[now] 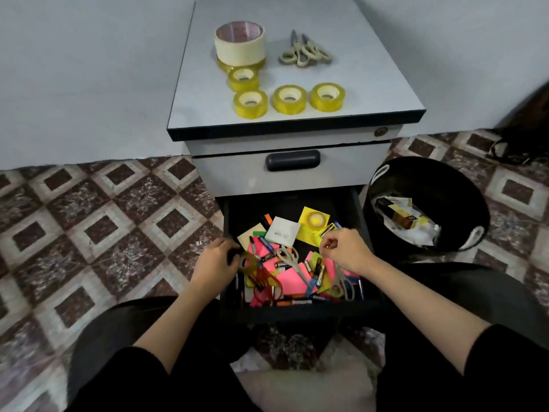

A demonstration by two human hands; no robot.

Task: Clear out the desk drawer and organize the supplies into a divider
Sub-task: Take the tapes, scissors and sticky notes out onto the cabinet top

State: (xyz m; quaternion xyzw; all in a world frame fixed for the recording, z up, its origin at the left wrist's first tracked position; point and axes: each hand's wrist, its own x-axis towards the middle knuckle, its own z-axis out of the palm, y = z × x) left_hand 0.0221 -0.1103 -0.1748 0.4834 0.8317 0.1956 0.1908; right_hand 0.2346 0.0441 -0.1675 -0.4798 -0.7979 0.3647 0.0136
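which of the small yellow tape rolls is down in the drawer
The small yellow tape roll on the yellow sticky note in the open black drawer; the others sit on the grey cabinet top.

Pulled out low and wide open: a dark drawer (267, 206), crammed and untidy. Inside, overlapping pink sticky notes (292, 278), a white pad (282, 231), a yellow pad bearing a small tape roll (315, 219), loose batteries (319, 270), markers (266, 243), and grey-handled scissors (292, 260) flat across the heap. Up on the desk (371, 84): a wide cream tape roll (239, 43) stacked on a yellow one, four small yellow rolls (289, 99) lying flat, and two more scissors (306, 50) side by side.
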